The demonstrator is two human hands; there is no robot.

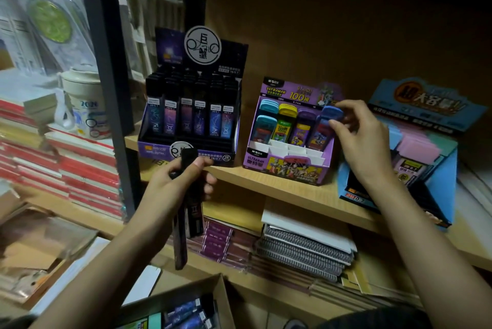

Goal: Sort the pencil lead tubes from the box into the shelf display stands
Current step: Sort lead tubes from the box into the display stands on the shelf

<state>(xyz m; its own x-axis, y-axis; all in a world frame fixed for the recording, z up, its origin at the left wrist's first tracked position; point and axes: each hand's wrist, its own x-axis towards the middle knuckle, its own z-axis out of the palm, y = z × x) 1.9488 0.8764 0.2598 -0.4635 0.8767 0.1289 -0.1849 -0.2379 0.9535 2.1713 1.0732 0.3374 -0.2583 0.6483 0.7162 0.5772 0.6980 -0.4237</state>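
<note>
My left hand (177, 182) grips a few dark lead tubes (186, 211) that hang down below the shelf edge. Behind it stands a black-and-purple display stand (189, 150) full of dark constellation tubes. My right hand (364, 139) pinches a blue-capped lead tube (326, 121) at the right-hand column of the purple Ultraman display stand (287, 169), whose front slots hold nothing. A blue display stand (439, 177) with pastel tubes sits at the right. The cardboard box (186, 302) at the bottom holds more tubes.
The wooden shelf (279, 190) carries the three stands. Below it lie spiral notebooks (306, 251) and purple booklets (221, 238). A black upright post (111, 84) divides off stacked red-edged books (80, 169) and a white mug (85, 105) on the left.
</note>
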